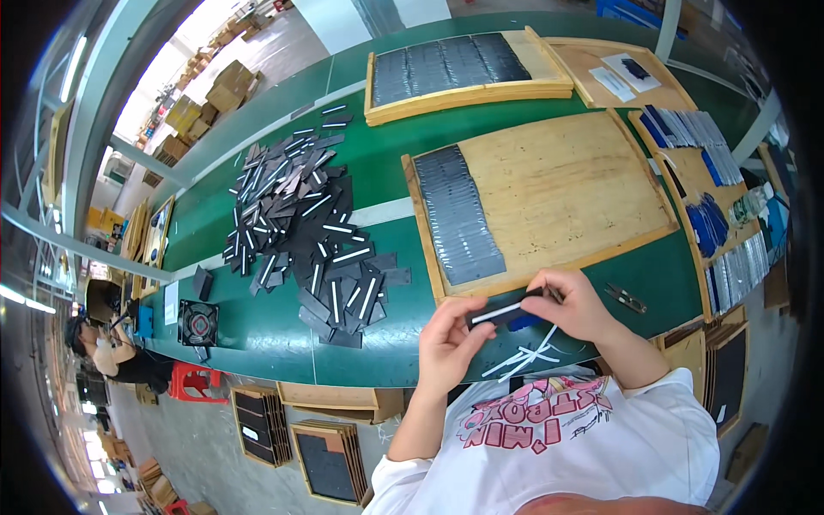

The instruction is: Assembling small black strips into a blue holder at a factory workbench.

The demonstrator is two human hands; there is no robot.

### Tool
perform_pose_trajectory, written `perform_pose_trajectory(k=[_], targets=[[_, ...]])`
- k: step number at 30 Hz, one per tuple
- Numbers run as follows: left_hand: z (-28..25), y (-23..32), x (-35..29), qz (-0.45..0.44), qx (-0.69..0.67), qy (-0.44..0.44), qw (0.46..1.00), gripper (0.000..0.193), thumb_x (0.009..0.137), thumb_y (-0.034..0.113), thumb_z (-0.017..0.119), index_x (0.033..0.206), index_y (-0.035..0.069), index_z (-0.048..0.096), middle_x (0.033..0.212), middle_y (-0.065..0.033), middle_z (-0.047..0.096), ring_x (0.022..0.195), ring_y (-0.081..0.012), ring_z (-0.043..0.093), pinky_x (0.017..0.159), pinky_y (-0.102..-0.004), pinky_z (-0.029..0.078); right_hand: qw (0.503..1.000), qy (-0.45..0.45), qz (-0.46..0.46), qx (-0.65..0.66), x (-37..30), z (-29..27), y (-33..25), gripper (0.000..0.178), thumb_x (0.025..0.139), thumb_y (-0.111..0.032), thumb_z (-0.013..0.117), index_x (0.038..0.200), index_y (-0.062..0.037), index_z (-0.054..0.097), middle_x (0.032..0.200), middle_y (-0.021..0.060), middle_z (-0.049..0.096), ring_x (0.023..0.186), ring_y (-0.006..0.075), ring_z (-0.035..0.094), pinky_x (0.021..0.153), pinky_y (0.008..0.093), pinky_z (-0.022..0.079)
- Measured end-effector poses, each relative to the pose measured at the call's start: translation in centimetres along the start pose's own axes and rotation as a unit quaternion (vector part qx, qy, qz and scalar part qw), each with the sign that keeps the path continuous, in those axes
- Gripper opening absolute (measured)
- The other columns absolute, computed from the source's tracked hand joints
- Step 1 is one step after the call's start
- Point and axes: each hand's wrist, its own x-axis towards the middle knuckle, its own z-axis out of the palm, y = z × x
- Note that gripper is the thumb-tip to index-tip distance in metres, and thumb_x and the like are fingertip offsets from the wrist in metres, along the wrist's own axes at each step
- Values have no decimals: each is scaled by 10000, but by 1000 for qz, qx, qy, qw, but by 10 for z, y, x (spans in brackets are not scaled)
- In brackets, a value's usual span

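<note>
Between my two hands, above the near edge of the green table, is a small flat black piece (481, 318) with a white strip along its face. My left hand (451, 339) pinches its left end between thumb and fingers. At its right end my right hand (571, 302) is closed, thumb laid along the piece. Just below, several thin white strips (525, 356) lie loose and crossed near the table edge. Something dark blue (522, 323) shows under the held piece. Left of my hands spreads a large heap of similar black pieces (292, 210), many with white strips.
Ahead lies a wooden tray (566, 189) with a row of dark pieces (459, 215) at its left. Farther back stands another filled tray (468, 93). Small snips (626, 298) lie at right, near a board (699, 249) of blue and silver pieces. A fan (198, 324) stands far left.
</note>
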Motion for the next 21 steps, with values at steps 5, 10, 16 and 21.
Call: perform_pose_trajectory(k=[5,10,16,21], targets=[[20,-27,0,34,-157,-19,987,646,745,-200,657,1317,12,445,1357,-202,478,1202,-247,532,938,-335,514,978,-38,125,160,-4,-1,7,161,909,-156,667,809,-46,607,626,-106,428,590,-4,353,521,197,259],[31,-27,8,-40,-338,-24,940,447,823,-94,645,1226,6,477,1227,-177,546,1164,-280,565,967,-411,499,967,60,-161,-189,2,-8,9,371,781,-152,750,1050,-42,521,816,55,590,668,182,580,592,308,436],[36,-29,2,-142,-386,-81,908,461,848,-62,646,1272,-13,472,1176,-158,596,1066,-303,627,932,-443,531,913,37,-260,-312,17,-13,-4,245,800,-222,727,869,-72,546,803,61,569,710,267,598,587,349,462],[32,-39,-2,-136,-379,-92,911,465,848,-75,638,1282,-17,480,1218,-157,581,1075,-263,621,899,-412,553,936,11,-238,-258,14,-10,-2,260,776,-227,748,856,-73,555,801,54,573,704,257,596,586,344,458]])
